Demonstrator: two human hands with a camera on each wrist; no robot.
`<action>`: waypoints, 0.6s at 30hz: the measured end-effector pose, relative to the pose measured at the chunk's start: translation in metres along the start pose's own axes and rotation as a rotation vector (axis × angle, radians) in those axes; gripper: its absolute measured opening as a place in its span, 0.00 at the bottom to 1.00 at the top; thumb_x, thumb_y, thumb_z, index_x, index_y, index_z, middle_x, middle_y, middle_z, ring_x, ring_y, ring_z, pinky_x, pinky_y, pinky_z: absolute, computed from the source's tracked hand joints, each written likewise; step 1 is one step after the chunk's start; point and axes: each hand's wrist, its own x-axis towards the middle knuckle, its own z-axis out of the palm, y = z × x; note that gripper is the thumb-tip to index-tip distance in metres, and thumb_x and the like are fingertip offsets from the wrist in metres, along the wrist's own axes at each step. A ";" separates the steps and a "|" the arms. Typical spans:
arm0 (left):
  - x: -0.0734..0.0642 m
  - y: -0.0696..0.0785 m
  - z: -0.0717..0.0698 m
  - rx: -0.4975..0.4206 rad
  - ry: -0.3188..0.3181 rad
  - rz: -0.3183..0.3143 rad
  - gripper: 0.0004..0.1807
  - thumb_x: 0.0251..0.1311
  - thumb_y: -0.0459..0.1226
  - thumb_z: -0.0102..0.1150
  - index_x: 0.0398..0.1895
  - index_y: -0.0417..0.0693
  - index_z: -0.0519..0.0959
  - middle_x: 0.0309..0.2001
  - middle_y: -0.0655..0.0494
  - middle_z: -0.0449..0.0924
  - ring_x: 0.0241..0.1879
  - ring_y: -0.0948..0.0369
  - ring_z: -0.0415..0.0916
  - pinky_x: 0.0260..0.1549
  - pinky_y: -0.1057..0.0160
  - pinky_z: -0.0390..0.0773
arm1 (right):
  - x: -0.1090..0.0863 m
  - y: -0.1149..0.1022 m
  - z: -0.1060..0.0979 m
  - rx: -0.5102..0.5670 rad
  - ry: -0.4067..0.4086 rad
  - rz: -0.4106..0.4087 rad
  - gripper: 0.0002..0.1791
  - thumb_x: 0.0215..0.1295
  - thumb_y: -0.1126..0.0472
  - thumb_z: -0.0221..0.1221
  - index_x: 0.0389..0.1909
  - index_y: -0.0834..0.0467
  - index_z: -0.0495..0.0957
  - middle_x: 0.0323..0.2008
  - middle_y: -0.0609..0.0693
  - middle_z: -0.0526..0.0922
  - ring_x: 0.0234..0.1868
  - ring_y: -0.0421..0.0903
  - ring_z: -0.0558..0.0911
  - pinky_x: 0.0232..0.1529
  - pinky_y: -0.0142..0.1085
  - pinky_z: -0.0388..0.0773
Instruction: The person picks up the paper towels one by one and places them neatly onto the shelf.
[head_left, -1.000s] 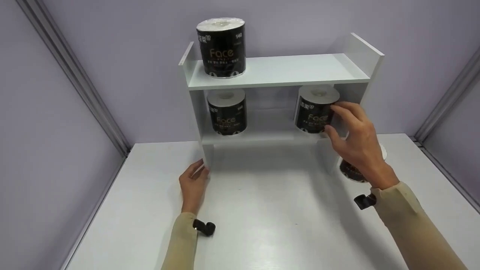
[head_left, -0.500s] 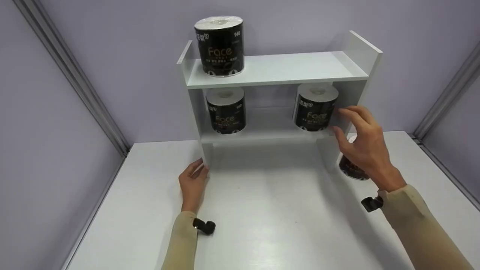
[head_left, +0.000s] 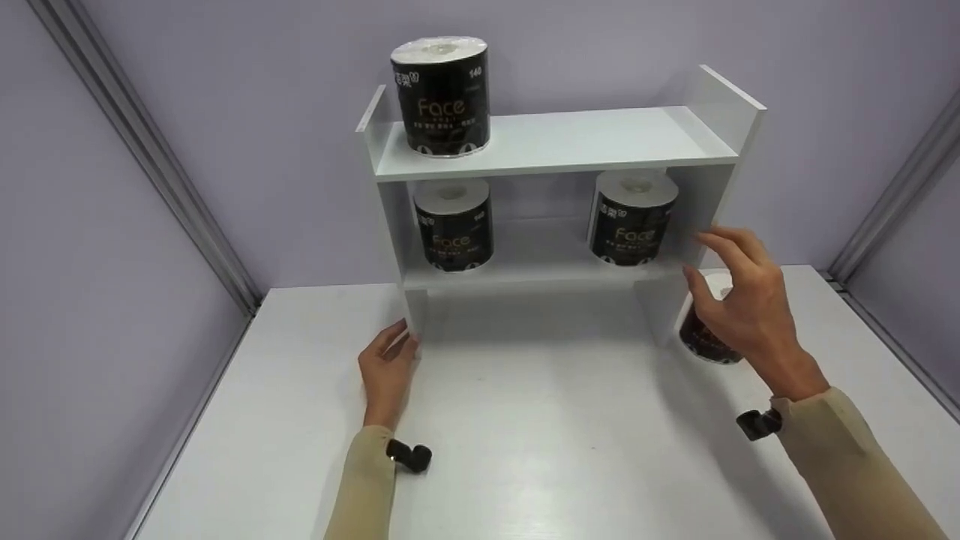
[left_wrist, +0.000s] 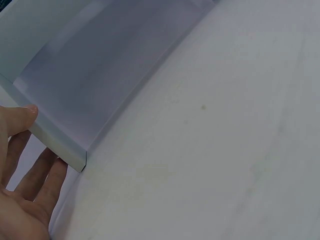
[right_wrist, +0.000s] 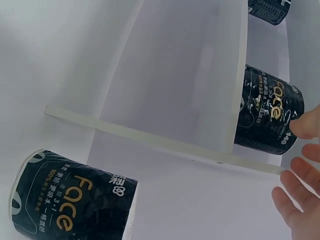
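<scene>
A white two-tier shelf point(head_left: 585, 139) stands on the table. My left hand point(head_left: 386, 367) grips its left side panel low down; in the left wrist view the thumb point(left_wrist: 25, 116) lies on one face and the other fingers go behind. To the right, my right hand point(head_left: 750, 307) hovers by the right panel, fingers spread and holding nothing. Nearest it on the middle board is a black-wrapped toilet roll point(head_left: 634, 232), also visible in the right wrist view. A second toilet roll point(head_left: 455, 236) stands at that board's left end, and a third toilet roll point(head_left: 442, 105) on the top board's left.
Another toilet roll point(head_left: 705, 341) stands on the white table point(head_left: 525, 450) just outside the right panel, partly behind my right hand. Pale walls point(head_left: 600, 45) enclose the back and both sides. A raised end panel point(head_left: 727, 109) edges the top board.
My right hand has let go of the toilet roll on the middle board's right and drawn away to the right and down. That roll stays put; my left hand keeps its hold.
</scene>
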 end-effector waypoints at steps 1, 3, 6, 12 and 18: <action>0.000 0.000 0.000 0.000 0.000 0.001 0.21 0.71 0.29 0.66 0.66 0.37 0.81 0.67 0.40 0.81 0.65 0.44 0.82 0.54 0.65 0.87 | -0.001 0.001 0.000 -0.001 0.000 0.002 0.24 0.64 0.73 0.70 0.62 0.65 0.82 0.61 0.63 0.81 0.63 0.64 0.81 0.59 0.60 0.79; 0.000 0.000 0.000 -0.003 0.000 0.000 0.21 0.71 0.29 0.66 0.65 0.37 0.82 0.66 0.41 0.81 0.65 0.45 0.82 0.54 0.66 0.87 | -0.002 0.002 -0.001 -0.006 -0.005 0.003 0.25 0.64 0.73 0.70 0.63 0.65 0.82 0.61 0.64 0.81 0.63 0.64 0.80 0.59 0.60 0.78; 0.001 0.001 -0.001 0.003 0.002 0.003 0.20 0.71 0.29 0.67 0.65 0.38 0.83 0.66 0.41 0.81 0.65 0.45 0.82 0.53 0.67 0.87 | -0.003 0.004 -0.003 -0.012 -0.008 0.004 0.25 0.64 0.73 0.69 0.63 0.66 0.81 0.61 0.64 0.80 0.63 0.65 0.80 0.59 0.61 0.78; 0.001 -0.002 -0.003 0.005 0.003 0.000 0.20 0.71 0.31 0.67 0.64 0.40 0.83 0.67 0.41 0.81 0.65 0.45 0.82 0.53 0.69 0.86 | -0.008 0.007 -0.004 -0.025 -0.017 0.017 0.25 0.65 0.73 0.69 0.63 0.66 0.81 0.60 0.65 0.80 0.63 0.65 0.80 0.59 0.63 0.78; 0.002 0.000 0.000 0.013 0.011 0.003 0.20 0.71 0.31 0.67 0.64 0.39 0.83 0.67 0.40 0.81 0.65 0.44 0.82 0.52 0.69 0.86 | -0.010 0.012 -0.008 -0.036 -0.032 0.032 0.25 0.65 0.72 0.69 0.64 0.66 0.80 0.61 0.66 0.80 0.63 0.66 0.79 0.60 0.63 0.78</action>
